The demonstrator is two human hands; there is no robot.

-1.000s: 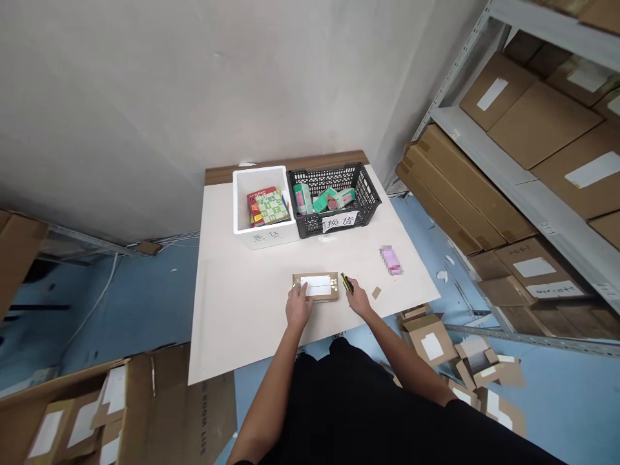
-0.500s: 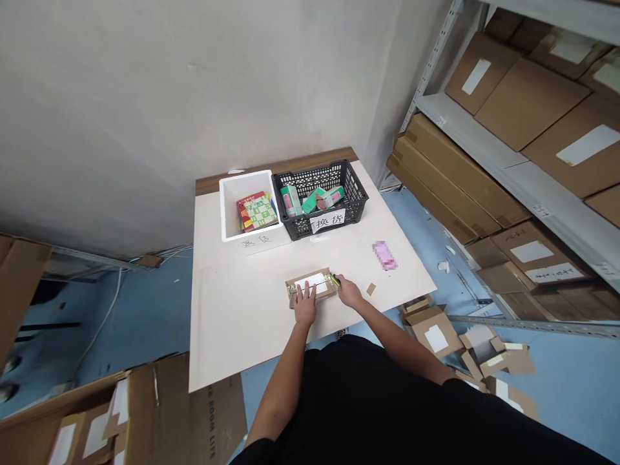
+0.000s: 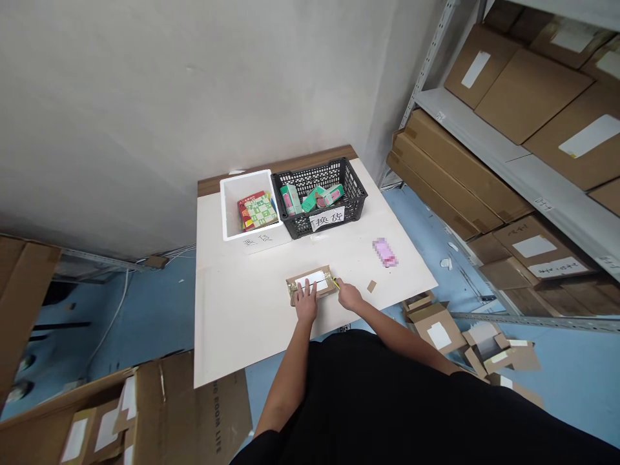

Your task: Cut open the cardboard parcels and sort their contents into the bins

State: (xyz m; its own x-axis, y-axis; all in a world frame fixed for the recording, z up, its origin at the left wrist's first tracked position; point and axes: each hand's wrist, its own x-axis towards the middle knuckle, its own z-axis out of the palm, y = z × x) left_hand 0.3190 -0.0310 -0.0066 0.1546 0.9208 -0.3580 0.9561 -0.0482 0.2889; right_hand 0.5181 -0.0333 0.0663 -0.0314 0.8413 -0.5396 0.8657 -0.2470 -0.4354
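A small cardboard parcel (image 3: 299,276) lies on the white tabletop near the front edge, with clear tape round its ends and a white label (image 3: 320,279) on top. My left hand (image 3: 306,306) rests on the parcel, fingers spread over its label and near side. In my right hand (image 3: 349,296) is a yellow-green box cutter (image 3: 336,283), held at the parcel's right end. Its blade is too small to make out. A little brown cardboard scrap (image 3: 371,286) lies right of that hand.
At the back stand a white foam box (image 3: 225,210) with booklets and a black plastic crate (image 3: 358,210) holding green cartons. A blurred pink item (image 3: 385,252) lies at right. Shelving (image 3: 484,123) with boxes rises on the right; open cartons (image 3: 438,332) lie on the floor.
The box cutter has shifted slightly at the parcel's right end, its angle a little changed. My left hand stays on the parcel. The whole view has moved slightly.
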